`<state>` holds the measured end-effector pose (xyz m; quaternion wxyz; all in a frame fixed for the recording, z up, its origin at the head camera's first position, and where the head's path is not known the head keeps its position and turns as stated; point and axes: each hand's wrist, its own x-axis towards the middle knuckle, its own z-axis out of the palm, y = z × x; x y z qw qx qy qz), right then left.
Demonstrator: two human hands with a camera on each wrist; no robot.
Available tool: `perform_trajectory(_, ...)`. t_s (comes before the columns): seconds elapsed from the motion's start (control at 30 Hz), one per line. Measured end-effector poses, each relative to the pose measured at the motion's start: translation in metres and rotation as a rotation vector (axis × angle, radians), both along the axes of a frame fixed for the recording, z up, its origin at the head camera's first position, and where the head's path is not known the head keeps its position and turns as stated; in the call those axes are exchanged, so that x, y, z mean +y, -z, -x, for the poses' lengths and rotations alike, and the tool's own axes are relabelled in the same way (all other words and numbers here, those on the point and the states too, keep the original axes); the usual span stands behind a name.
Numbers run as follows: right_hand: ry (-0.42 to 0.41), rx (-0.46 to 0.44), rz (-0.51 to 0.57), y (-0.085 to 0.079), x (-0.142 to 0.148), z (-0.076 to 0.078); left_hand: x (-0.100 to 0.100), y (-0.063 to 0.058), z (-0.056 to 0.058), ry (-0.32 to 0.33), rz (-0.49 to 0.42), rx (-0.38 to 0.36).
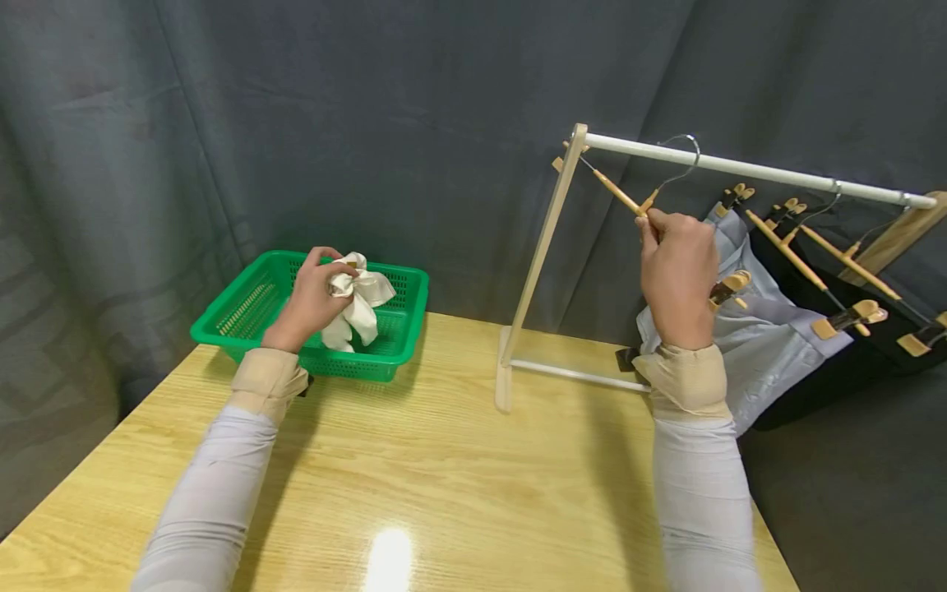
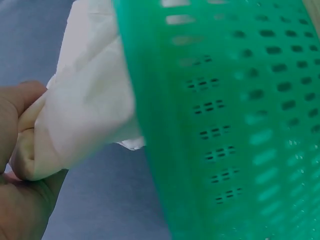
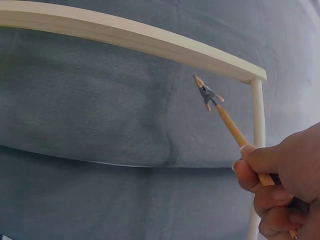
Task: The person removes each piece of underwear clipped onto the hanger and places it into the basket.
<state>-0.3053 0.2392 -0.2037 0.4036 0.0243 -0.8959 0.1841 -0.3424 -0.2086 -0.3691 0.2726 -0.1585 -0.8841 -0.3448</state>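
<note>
On the left in the head view, my left hand [image 1: 314, 293] grips a bunched white piece of cloth [image 1: 361, 314] over the green basket [image 1: 355, 367]. The left wrist view shows the cloth [image 2: 92, 95] pinched between thumb and fingers, beside the basket's perforated wall [image 2: 150, 125]. At the rack, my right hand [image 1: 679, 267] holds the wooden bar of a clip hanger [image 1: 616, 191], whose metal hook is at the white rail [image 1: 777, 174]. Its far clip [image 3: 206, 94] carries nothing. My curled fingers hide part of the bar in the right wrist view.
Light grey shorts [image 1: 769, 362] and a black garment [image 1: 873, 339] hang from clip hangers at the rack's right. The rack's wooden upright [image 1: 543, 255] and lower white bar [image 1: 577, 374] stand on the wooden table [image 1: 459, 460]. A dark curtain [image 1: 444, 123] hangs behind.
</note>
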Motion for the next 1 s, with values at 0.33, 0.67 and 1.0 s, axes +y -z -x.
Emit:
perform_trajectory(0.33,0.035,-0.075,-0.058,-0.02,-0.008,0.009,-0.01,0.019,0.004,-0.044,0.016,-0.083)
perform_trajectory(0.67,0.056,-0.126,-0.074,-0.022,-0.007,0.018,-0.014,0.037,0.003,-0.039,0.078,-0.177)
perform_trajectory(1.0,0.044,-0.176,-0.089,-0.012,-0.013,0.021,-0.02,0.053,-0.002,-0.044,0.119,-0.313)
